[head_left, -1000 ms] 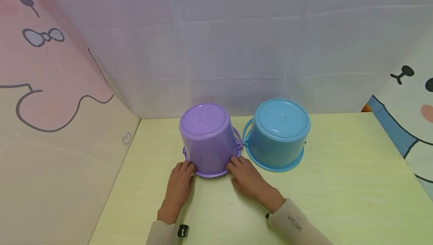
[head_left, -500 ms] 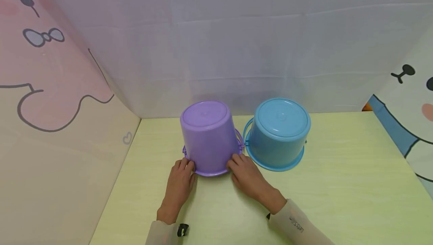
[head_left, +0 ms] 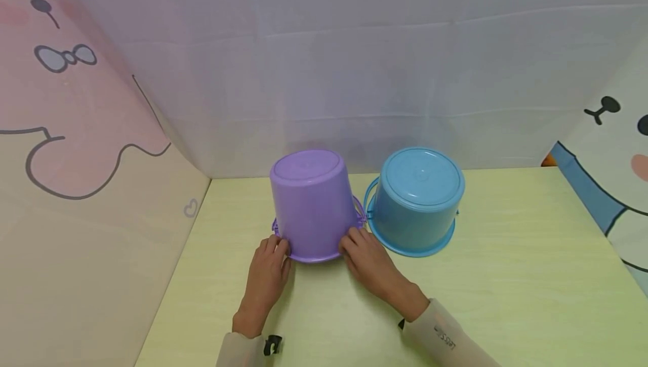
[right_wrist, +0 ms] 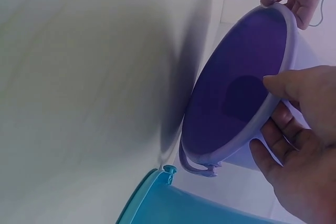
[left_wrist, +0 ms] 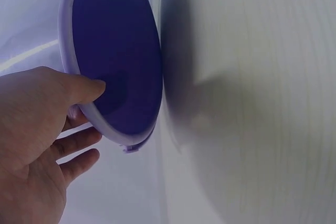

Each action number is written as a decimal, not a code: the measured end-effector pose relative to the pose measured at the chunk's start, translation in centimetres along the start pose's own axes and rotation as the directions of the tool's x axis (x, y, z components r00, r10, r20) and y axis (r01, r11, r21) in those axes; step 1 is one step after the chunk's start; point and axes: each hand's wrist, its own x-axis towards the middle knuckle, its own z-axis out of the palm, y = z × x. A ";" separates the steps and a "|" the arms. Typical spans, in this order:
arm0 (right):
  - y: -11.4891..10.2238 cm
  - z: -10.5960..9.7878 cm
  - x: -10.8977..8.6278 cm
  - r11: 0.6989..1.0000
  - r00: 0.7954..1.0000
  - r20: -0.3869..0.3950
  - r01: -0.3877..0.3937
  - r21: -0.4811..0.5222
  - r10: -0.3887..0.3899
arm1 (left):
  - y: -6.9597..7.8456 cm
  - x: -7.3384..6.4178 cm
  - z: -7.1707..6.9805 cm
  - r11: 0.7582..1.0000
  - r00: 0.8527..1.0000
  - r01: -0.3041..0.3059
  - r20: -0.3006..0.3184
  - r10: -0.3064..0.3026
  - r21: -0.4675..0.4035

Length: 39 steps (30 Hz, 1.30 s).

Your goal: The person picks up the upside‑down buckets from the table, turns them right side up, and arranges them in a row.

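Note:
A purple bucket is upside down and tilted, its near rim lifted off the table and its far rim low. My left hand pinches the near rim on the left, with the thumb inside the mouth and the fingers outside, as the left wrist view shows. On the right part of the same rim, my right hand grips in the same way, thumb inside. The dark interior shows in both wrist views. To the right stands a blue bucket, also upside down, touched by neither hand.
The pale yellow-green table carries both buckets near its back edge. Behind them hangs a whitish cloth wall. Cartoon-printed panels flank the table, a pinkish one at left and a white one at right.
The purple bucket's near rim has risen slightly and its base has tipped away toward the back wall. Both hands moved a little upward with the rim. The blue bucket stayed put.

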 end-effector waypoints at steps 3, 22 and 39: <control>0.0 -0.1 0.0 1.000 1.000 -0.003 0.011 0.023 -0.011 | 0.0 0.1 -0.2 1.000 1.000 -0.001 -0.007 0.001 -0.011; -0.5 -1.0 0.6 0.996 0.994 -0.096 0.052 0.068 -0.045 | -0.1 0.5 -1.0 0.996 0.995 -0.026 -0.101 0.018 -0.080; -0.9 -1.9 0.8 0.993 0.992 -0.122 0.057 0.104 -0.044 | 0.2 0.8 -2.2 0.993 0.991 -0.026 -0.134 0.010 -0.116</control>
